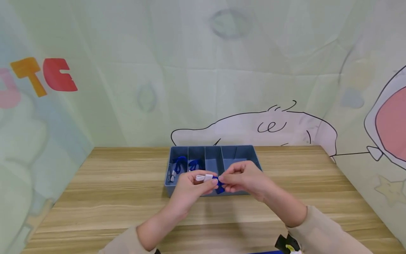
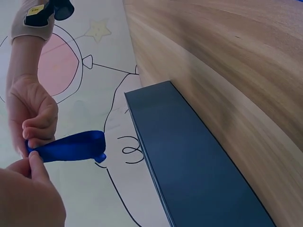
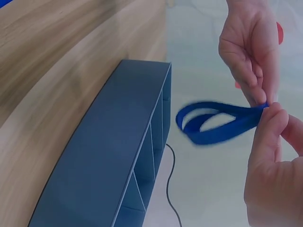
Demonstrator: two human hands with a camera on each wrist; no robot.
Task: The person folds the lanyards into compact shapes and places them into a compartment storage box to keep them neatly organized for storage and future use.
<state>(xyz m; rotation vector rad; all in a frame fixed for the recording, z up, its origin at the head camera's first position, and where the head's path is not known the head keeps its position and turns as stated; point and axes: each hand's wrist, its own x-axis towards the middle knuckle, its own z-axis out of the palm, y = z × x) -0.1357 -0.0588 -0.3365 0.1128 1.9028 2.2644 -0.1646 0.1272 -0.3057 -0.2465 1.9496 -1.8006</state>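
A folded blue lanyard with a white clip end is held between both hands over the front of the divided box. My left hand pinches it beside the white end, thumb on top. My right hand pinches the blue strap a little to the right, fingertips close to the left thumb. In both wrist views the folded lanyard hangs in loops below the fingertips, and its white end is hidden there.
The blue-grey box stands at the table's back edge. Its left compartments hold a bundled blue lanyard and another lanyard. A blue strip shows at the table's front edge. A printed cloth hangs behind.
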